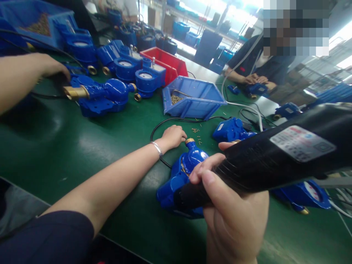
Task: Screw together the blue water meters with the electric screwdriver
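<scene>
Closest in, the right hand [233,216] is wrapped tight round a black power screwdriver [275,161], whose nose dips toward the blue water meter [181,176]. The meter lies on the green table [68,154], its long axis running away from the person, brass end [189,140] farthest. Just left of that brass end, the left hand [173,136] rests curled on the table; whether it pinches anything cannot be told. The right hand is nearer the meter body. Loose screws [195,130] lie just beyond the meter, then a blue bin [192,99]. Far left of the meter, another person's hand [52,69] touches a second meter [101,97].
</scene>
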